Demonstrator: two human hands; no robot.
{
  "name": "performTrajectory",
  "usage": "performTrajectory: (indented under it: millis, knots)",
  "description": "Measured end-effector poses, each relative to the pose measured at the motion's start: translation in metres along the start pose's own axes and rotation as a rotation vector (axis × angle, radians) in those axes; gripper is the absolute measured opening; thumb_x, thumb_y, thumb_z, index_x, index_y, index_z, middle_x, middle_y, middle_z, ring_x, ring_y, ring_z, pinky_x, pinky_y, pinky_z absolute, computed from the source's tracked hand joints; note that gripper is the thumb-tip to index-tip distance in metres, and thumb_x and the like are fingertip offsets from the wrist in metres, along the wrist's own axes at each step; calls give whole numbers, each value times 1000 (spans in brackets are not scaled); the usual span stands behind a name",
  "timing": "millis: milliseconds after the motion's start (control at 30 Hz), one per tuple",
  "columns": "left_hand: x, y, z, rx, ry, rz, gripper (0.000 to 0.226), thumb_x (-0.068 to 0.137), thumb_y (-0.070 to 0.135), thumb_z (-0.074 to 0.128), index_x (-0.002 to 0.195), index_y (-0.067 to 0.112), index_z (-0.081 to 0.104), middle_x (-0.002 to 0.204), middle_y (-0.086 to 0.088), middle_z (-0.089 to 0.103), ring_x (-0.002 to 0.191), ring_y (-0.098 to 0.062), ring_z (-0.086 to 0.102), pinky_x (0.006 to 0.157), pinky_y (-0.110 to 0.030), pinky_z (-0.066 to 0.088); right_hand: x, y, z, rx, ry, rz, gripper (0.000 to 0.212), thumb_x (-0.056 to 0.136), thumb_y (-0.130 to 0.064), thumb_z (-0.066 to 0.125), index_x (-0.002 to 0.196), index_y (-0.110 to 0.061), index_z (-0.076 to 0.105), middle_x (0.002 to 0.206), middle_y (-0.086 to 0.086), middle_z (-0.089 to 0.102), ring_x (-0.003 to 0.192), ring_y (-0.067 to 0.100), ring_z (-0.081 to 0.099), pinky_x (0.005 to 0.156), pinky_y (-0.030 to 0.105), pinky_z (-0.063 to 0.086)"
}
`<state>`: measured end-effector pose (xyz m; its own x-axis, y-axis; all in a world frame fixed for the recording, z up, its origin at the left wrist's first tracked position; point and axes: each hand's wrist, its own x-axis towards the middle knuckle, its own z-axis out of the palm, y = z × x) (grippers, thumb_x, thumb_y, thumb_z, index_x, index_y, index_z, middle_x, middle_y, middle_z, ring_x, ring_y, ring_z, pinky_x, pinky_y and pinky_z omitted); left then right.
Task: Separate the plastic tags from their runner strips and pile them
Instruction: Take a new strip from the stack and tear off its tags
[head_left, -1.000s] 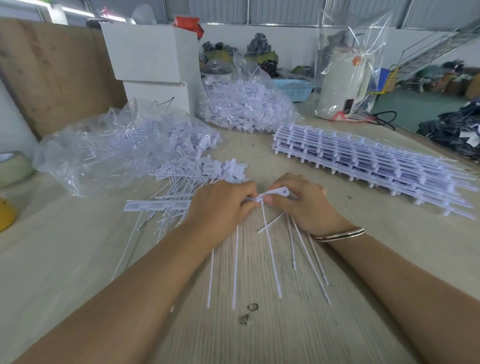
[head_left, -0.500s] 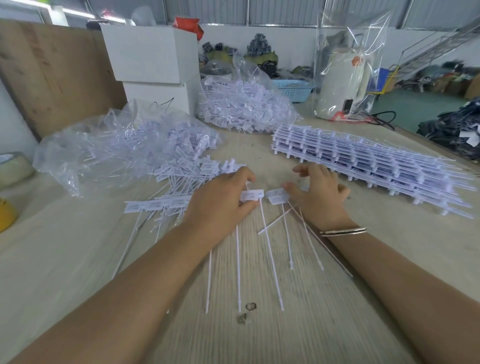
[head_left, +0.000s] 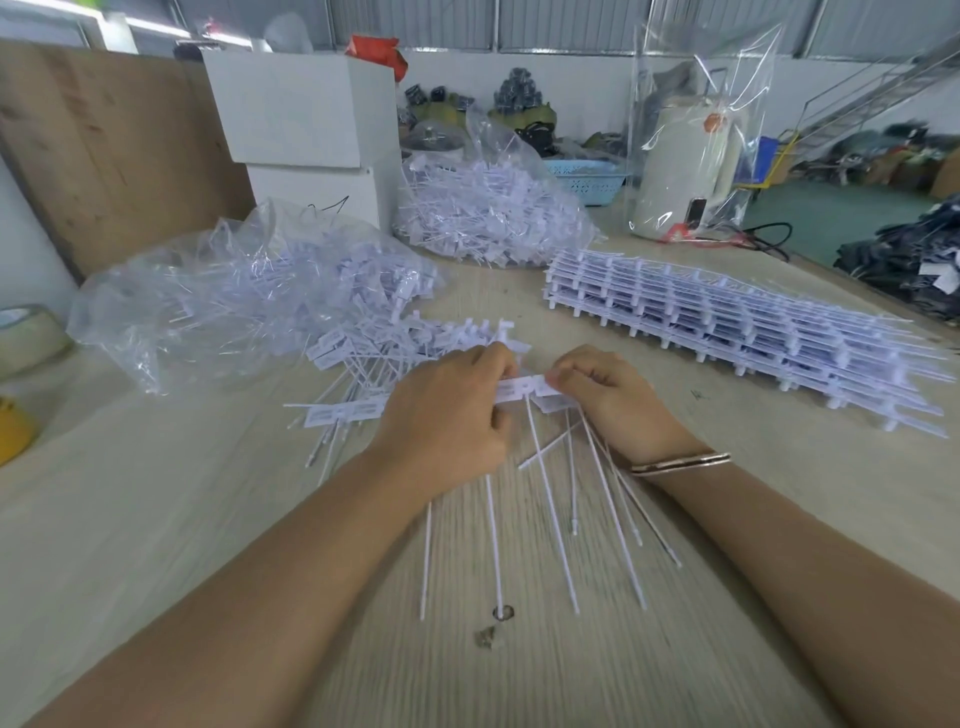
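We pinched the strip of tags (head_left: 522, 388) between left hand (head_left: 447, 415) and right hand (head_left: 613, 397), just above the table (head_left: 156, 519); twisting close to the joint seemed best.

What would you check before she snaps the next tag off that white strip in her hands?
1. Left hand grips the tag strip: ok.
2. Right hand pinches its other end: ok.
3. Tails hang free over the table: ok.
4. Pile of loose tags close at left: ok.
5. Stack of uncut runner sheets within reach at right: ok.
6. Exact break point between tags: cannot tell, blurred.
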<state>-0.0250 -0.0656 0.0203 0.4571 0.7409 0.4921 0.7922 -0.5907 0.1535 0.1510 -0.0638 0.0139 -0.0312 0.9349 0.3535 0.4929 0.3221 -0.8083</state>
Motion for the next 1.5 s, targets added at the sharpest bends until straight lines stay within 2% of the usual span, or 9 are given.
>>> performTrajectory:
  millis: [467, 567, 700, 833, 1000, 1100, 1267, 1433, 1500]
  knots:
    - [3, -4, 1, 49, -92, -87, 23, 96, 43, 42, 102, 30, 60, 78, 4, 63, 72, -19, 58, 61, -31, 41, -10, -10, 1, -327, 1, -120, 23, 87, -26, 62, 73, -43, 55, 82, -6, 65, 94, 14, 52, 96, 51, 29]
    - [4, -4, 0, 20, -77, -78, 24, 96, 43, 41, 100, 26, 58, 70, 5, 56, 67, -19, 56, 59, -31, 41, -10, -10, -1, -168, 60, -117, 26, 87, -24, 62, 71, -44, 57, 79, -3, 64, 87, 16, 55, 93, 54, 37]
    - [5, 3, 6, 13, -13, -38, 19, 99, 36, 37, 102, 22, 49, 60, 6, 36, 62, -23, 48, 55, -30, 30, -9, -7, -2, 205, 28, -34, 24, 86, -15, 63, 67, -30, 68, 70, -2, 65, 66, 8, 58, 67, 27, 46]
    - [3, -4, 4, 11, 20, -61, 19, 100, 34, 37, 101, 18, 48, 68, 3, 53, 61, -20, 50, 51, -30, 33, 0, 6, -19, 616, 322, 193, 23, 85, -8, 60, 66, -19, 67, 63, -4, 66, 66, 16, 59, 73, 30, 48]
    - [2, -3, 1, 70, 72, -83, 15, 92, 35, 53, 99, 21, 54, 87, 4, 63, 75, -19, 56, 59, -29, 33, 7, 18, -13, -220, 192, 218, 5, 88, -27, 57, 85, -32, 57, 91, -9, 60, 95, 13, 50, 84, 25, 34]
    - [5, 0, 4, 111, 77, -56, 16, 92, 35, 51, 100, 21, 53, 90, 3, 63, 79, -19, 56, 69, -30, 37, 1, 12, -5, -564, 227, 86, 25, 88, -33, 55, 113, -33, 56, 116, -12, 52, 114, 11, 36, 79, 25, 12]
    - [3, 9, 4, 148, 115, -36, 22, 91, 37, 52, 104, 19, 50, 78, 4, 51, 74, -20, 55, 64, -27, 27, -9, -9, 8, -441, 44, -75, 29, 84, -53, 49, 87, -32, 70, 101, -17, 51, 108, 10, 36, 96, 38, 23]
    - [2, 5, -5, 103, -86, -144, 34, 85, 55, 47, 103, 26, 47, 80, 10, 45, 76, -15, 42, 67, -31, 32, -7, -5, 5, -356, -33, -96, 14, 86, -38, 61, 84, -26, 69, 102, -15, 55, 113, 10, 39, 88, 21, 14]
    - [2, 1, -12, 113, -174, -164, 24, 88, 50, 41, 94, 28, 46, 73, 14, 38, 72, -12, 39, 68, -33, 32, -6, -3, 5, -278, -92, -101, 11, 86, -33, 61, 77, -29, 66, 96, -17, 55, 111, 14, 43, 100, 36, 19]
